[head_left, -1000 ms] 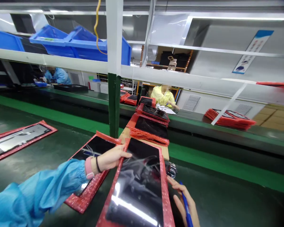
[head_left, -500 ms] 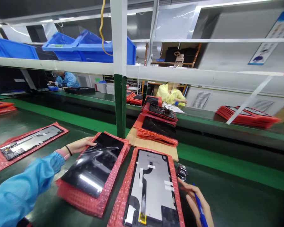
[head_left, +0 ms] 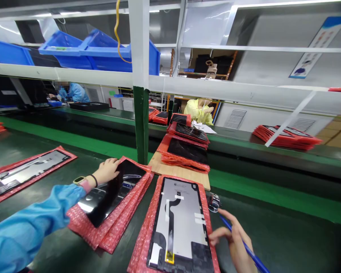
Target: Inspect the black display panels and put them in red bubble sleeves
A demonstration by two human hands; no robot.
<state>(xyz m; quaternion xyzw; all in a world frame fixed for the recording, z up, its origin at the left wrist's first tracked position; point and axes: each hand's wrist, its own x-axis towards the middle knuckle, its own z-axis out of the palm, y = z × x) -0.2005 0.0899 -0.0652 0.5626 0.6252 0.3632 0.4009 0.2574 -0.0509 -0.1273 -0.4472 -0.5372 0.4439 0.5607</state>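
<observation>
My left hand point(head_left: 106, 171) lies on the upper left part of a glossy black display panel point(head_left: 109, 206), its fingers resting on the glass. Red bubble-wrap sleeves point(head_left: 118, 227) are stacked under that panel. To its right, another display panel point(head_left: 186, 220) lies with its silver back up, showing a black flex cable and white tape, on more red bubble wrap point(head_left: 142, 235). At this panel's right edge is my right hand point(head_left: 237, 240), holding a blue pen point(head_left: 255, 259), fingertips near the bubble-wrap border. A small shiny metal and clear object point(head_left: 214, 202) sits just beyond that hand.
Stacked panels in red wrap point(head_left: 184, 151) stand on a wooden board point(head_left: 182, 171) ahead. A silver-backed panel point(head_left: 36, 168) lies at left. A green and white post point(head_left: 142, 125) and shelf beam carry blue bins point(head_left: 108, 55). Two co-workers sit across the line.
The black panel has gone from the right pile to the left one, baring the silver-backed panel. My left hand now rests on top of it. My right fingers have come to the silver-backed panel's edge.
</observation>
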